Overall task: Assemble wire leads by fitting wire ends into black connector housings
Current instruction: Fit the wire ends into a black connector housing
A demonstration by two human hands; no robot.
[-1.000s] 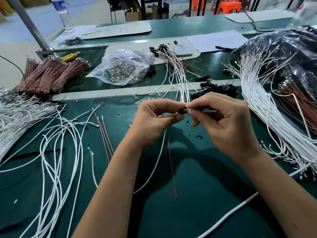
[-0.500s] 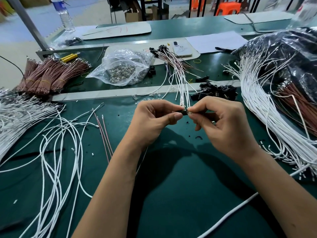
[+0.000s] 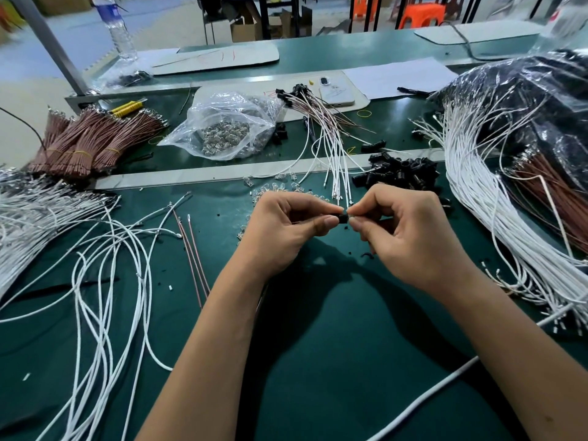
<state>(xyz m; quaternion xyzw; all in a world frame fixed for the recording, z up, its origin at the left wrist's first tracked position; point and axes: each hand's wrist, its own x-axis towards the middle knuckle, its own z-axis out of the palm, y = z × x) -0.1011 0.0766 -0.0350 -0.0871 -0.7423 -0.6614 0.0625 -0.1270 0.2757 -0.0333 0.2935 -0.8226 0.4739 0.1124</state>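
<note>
My left hand (image 3: 283, 230) pinches a small black connector housing (image 3: 342, 218) between thumb and forefinger above the green mat. My right hand (image 3: 410, 233) meets it from the right, its thumb and forefinger pinched at the housing's right end; what they hold there is too small to make out. The wires that hung below the hands are hidden behind my left hand and forearm. A pile of loose black housings (image 3: 401, 173) lies just beyond my right hand. Finished leads (image 3: 321, 122) with black housings fan out behind the hands.
Loose white wires (image 3: 105, 281) and two thin brown wires (image 3: 194, 259) sprawl at the left. A thick bundle of white wires (image 3: 496, 198) curves along the right under a black plastic bag (image 3: 541, 100). Brown wire bundles (image 3: 95, 138) and a clear bag of metal parts (image 3: 229, 128) sit at the back.
The white and brown wires that dangled below the hands have been drawn up out of sight. Both hands stay pinched together at the housing, shifted slightly up.
</note>
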